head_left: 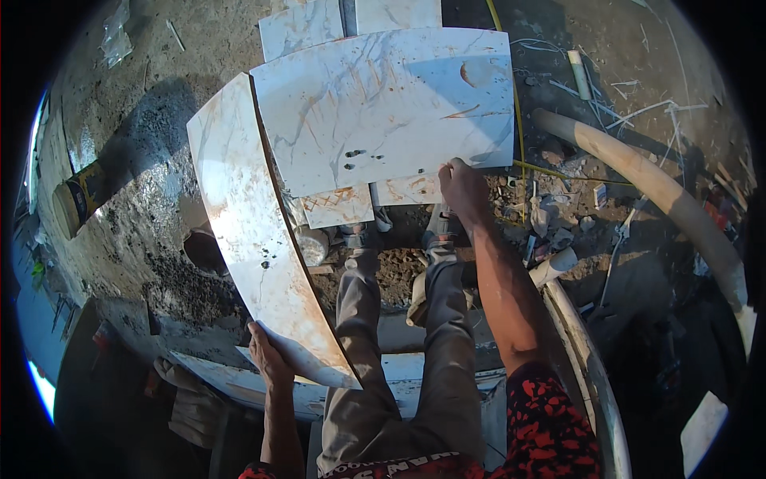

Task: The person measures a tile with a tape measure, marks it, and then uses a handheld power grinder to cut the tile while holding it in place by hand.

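Observation:
My left hand (270,357) grips the lower left edge of a long white marble-patterned tile (251,215), stained brown and tilted up on its length. In front of me a second, larger white tile (383,104) with grey veins and rusty smears lies across smaller tiles (339,207). Several dark spots mark its near part. My right hand (464,191) is closed at the near right edge of this larger tile, thumb on top; its other fingers are partly hidden. The long tile's far end meets the larger tile's left side.
On the left stands a dark tin with a light rim (73,199) on wet, muddy ground, near a round hole (205,251). A thick pale pipe (638,176) curves along the right. Yellow hose (519,104), cut strips and rubble lie beyond my feet (440,223).

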`<state>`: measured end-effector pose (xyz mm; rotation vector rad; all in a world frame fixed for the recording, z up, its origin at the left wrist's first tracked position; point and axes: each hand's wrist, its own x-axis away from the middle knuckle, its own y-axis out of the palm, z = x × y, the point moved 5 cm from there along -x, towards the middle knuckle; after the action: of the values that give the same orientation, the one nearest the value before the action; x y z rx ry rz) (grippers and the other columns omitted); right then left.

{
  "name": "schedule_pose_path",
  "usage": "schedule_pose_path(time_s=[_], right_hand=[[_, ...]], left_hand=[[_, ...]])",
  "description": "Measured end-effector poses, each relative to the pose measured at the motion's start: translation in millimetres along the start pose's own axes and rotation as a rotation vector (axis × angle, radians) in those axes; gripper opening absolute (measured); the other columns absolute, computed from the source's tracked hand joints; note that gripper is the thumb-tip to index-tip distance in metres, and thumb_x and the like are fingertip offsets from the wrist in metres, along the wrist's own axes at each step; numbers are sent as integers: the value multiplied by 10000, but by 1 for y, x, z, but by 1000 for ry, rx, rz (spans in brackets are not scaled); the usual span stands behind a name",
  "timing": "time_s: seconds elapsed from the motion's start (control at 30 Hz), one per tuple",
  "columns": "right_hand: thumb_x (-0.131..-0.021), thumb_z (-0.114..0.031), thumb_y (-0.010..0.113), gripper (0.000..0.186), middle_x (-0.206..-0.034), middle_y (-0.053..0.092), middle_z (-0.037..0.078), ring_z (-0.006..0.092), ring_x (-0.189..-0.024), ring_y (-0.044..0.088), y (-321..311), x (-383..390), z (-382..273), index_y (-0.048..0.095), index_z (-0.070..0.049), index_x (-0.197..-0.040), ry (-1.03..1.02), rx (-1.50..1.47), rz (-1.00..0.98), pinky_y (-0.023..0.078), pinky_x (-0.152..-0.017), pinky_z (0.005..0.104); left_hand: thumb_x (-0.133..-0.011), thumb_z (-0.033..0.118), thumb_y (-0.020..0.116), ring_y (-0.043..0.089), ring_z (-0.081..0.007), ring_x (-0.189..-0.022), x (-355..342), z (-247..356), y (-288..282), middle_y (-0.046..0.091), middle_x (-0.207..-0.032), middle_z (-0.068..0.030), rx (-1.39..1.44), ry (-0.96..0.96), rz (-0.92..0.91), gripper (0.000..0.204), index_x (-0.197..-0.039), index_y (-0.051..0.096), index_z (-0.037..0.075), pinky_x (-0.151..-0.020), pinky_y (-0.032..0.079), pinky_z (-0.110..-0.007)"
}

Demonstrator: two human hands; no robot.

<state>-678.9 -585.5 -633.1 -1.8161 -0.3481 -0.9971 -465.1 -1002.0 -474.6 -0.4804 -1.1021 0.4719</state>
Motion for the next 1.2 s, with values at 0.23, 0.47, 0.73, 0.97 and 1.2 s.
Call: schedule_pose_path(time_s=[0.23,0.47,0.73,0.97,1.2], right_hand=[[-711,-521,775,1005,-1367,470,252,372,-1302,428,-134,-135,-117,340,32,-1428,-652,352,642,352,-1077,429],[-686,-399,797,992,-1431,419,208,363,-1371,336,-128,-189,-125,304,-47,-1472,-412,507,186,316,-1089,516],[-768,-356,726,868,-1455,365,212,377,-1384,284,-124,-169,-135,290,-106,-1475,-481,573,223,286,-1055,638],[-890,-396,642,670,-1306,520,294,414,-1223,507,-92,-79,-135,452,72,-1331,-703,-128,443,407,-1044,382],[-983,-516,441,704,-1316,526,206,247,-1221,501,-30,109,-59,358,25,-1426,-288,-852,-357,454,-991,348]], left_hand=[[-1020,507,337,537,-147,-785,15,-21,12,613,-891,-80,139,-108,26,622,-1019,604,-54,-699,440,-305],[-1016,515,348,517,-137,-751,24,-46,6,605,-867,-72,-18,-41,71,617,-956,602,-44,-666,427,-303],[-1017,491,383,479,-99,-674,3,-29,15,585,-782,-24,335,-177,129,566,-896,604,-16,-604,386,-274],[-1029,447,386,299,-55,-571,-32,0,31,398,-594,59,236,70,84,542,-715,538,33,-504,243,-281],[-1003,485,437,293,-41,-576,-54,74,98,393,-600,87,220,220,-137,530,-701,524,58,-505,222,-254]])
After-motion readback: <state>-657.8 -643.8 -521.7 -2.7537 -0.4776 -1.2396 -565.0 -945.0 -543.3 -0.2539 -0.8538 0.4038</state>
